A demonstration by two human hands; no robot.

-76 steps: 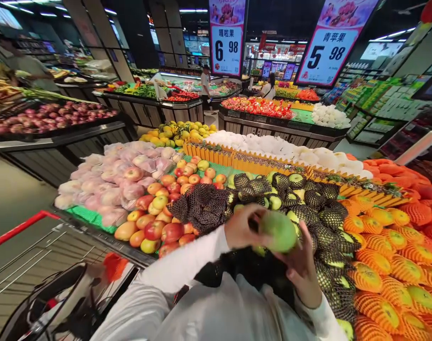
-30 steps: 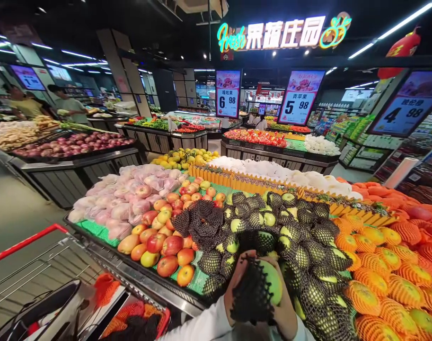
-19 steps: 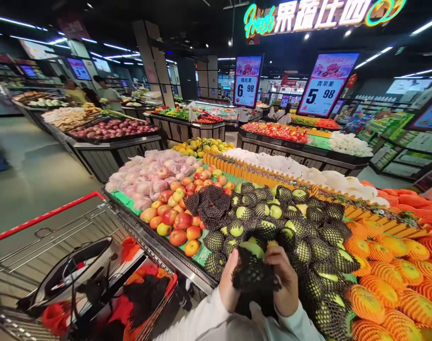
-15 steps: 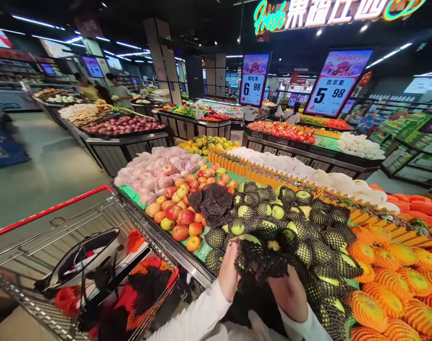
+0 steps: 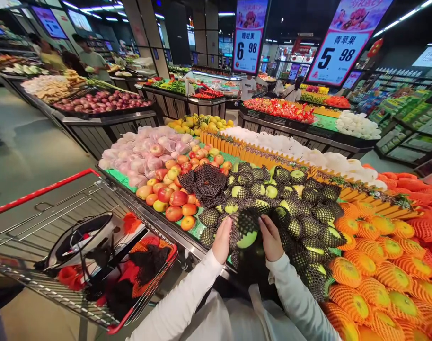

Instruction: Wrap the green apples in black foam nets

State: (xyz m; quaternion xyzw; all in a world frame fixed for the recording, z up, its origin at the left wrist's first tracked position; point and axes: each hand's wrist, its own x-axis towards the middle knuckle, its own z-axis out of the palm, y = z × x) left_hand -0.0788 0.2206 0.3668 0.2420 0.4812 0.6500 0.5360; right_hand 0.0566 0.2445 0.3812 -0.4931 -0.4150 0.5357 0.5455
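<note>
Between my hands, a green apple (image 5: pixel 247 240) sits partly inside a black foam net (image 5: pixel 244 220), its bare green skin facing me. Against the apple's left side, my left hand (image 5: pixel 222 240) supports it, with the fingers mostly hidden behind the net. My right hand (image 5: pixel 271 238) is closed at the net's right edge, thumb and fingertips pinched together. Just beyond lie several more green apples (image 5: pixel 271 191) in black nets. A pile of loose black foam nets (image 5: pixel 204 182) rests on the red apples (image 5: pixel 176 198) to the left.
A shopping cart (image 5: pixel 41 195) with a bag (image 5: pixel 79 244) and red and black items stands left of the display. Orange-netted fruit (image 5: pixel 381 277) fills the right side. Bagged pink fruit (image 5: pixel 145 154) lies at the far left, and a cardboard divider (image 5: pixel 251 154) runs behind the apples.
My right hand has gone from cupping below to pinching the net's right edge. The apple now shows bare green skin toward me. The view has shifted slightly.
</note>
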